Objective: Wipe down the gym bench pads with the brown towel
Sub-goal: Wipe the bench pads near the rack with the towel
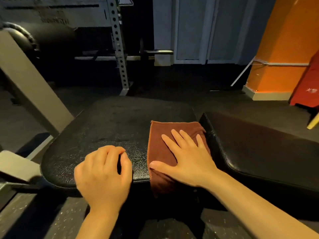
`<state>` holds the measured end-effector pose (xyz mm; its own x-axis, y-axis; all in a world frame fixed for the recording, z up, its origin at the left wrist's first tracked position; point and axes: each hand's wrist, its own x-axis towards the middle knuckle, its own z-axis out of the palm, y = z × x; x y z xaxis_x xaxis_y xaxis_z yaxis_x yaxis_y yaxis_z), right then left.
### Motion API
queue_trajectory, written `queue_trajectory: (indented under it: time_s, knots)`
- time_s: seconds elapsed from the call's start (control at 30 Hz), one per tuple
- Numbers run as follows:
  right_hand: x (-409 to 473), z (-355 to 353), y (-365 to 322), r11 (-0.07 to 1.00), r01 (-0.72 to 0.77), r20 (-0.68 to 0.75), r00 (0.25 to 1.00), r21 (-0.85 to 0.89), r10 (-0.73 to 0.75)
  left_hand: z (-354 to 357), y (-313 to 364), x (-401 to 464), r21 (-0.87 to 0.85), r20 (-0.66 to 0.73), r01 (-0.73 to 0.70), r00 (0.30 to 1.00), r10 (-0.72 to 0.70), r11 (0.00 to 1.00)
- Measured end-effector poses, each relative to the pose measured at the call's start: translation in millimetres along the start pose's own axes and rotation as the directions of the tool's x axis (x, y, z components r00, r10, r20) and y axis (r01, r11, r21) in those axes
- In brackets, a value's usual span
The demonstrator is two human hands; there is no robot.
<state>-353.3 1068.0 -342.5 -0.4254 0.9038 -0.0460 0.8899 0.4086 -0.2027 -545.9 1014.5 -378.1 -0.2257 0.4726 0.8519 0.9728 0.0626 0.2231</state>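
A folded brown towel (159, 142) lies on the right end of the black seat pad (103, 133), its near part hanging over the pad's front edge. My right hand (186, 156) presses flat on the towel with fingers spread and straight. My left hand (103, 175) rests at the seat pad's near edge, left of the towel, its fingers curled and holding nothing. A second black pad (259, 149), the backrest, begins just right of the towel and runs off to the right.
A grey bench frame post (32, 87) rises at the left, with a grey bracket (15, 166) near the pad. A perforated rack upright (119, 49) and a barbell end (158, 52) stand beyond. An orange pillar (283, 49) and a red board (307, 87) stand at the right. Dark rubber floor surrounds the bench.
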Motion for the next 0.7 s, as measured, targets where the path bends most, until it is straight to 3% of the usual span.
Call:
queue_trajectory:
  time_s: [0.1, 0.17, 0.3, 0.37, 0.4, 0.5, 0.53, 0.57, 0.6, 0.63, 0.67, 0.7]
  knots:
    - [-15.6, 13.6, -2.9, 0.993, 0.105, -0.091, 0.99, -0.044, -0.109, -1.6, 1.2, -3.7, 0.0, 0.066, -0.016, 0.998, 0.015, 1.0]
    - [-17.1, 27.3, -0.4, 0.981, 0.177, -0.257, 0.947, -0.084, -0.193, -1.7, 1.0, -6.2, -0.004, 0.097, -0.043, 0.994, 0.044, 0.999]
    - [-8.4, 53.7, 2.2, 0.971, 0.224, -0.627, 0.745, -0.085, -0.226, -1.1, -1.1, -10.0, -0.011, 0.137, -0.117, 0.984, 0.118, 0.993]
    - [-6.5, 55.9, 0.1, 0.965, 0.261, -0.717, 0.668, -0.024, -0.199, -2.9, 2.0, -14.3, -0.009, 0.148, -0.141, 0.979, 0.141, 0.99]
    - [-6.7, 52.9, -1.4, 0.967, 0.254, -0.736, 0.656, 0.011, -0.164, -4.8, 4.9, -17.6, -0.014, 0.165, -0.16, 0.973, 0.16, 0.987]
    - [-11.5, 30.9, -5.2, 0.914, 0.146, -0.61, 0.782, 0.379, 0.128, -12.8, 19.5, -34.2, -0.107, 0.252, -0.225, 0.936, 0.245, 0.968]
    - [-14.1, 22.9, -4.3, 0.79, 0.123, -0.532, 0.799, 0.6, 0.28, -15.2, 26.5, -39.2, -0.161, 0.283, -0.228, 0.922, 0.266, 0.96]
    - [-16.8, 13.8, -2.9, 0.532, 0.125, -0.387, 0.823, 0.837, 0.415, -17.4, 35.3, -42.4, -0.22, 0.311, -0.214, 0.909, 0.277, 0.952]
    - [-20.2, 4.1, -2.7, 0.193, 0.152, -0.228, 0.847, 0.969, 0.48, -19.3, 46.1, -43.5, -0.287, 0.338, -0.183, 0.899, 0.278, 0.94]
    - [-25.3, -4.7, -1.1, -0.103, 0.177, -0.105, 0.864, 0.979, 0.493, -20.6, 58.7, -42.1, -0.362, 0.358, -0.143, 0.891, 0.279, 0.921]
    - [-32.1, -11.3, 1.1, -0.312, 0.207, -0.028, 0.869, 0.927, 0.494, -21.4, 73.2, -39.3, -0.445, 0.369, -0.098, 0.886, 0.282, 0.89]
    - [-38.8, -18.6, 4.1, -0.442, 0.251, 0.007, 0.863, 0.861, 0.504, -22.7, 89.0, -36.0, -0.535, 0.375, -0.046, 0.882, 0.286, 0.843]
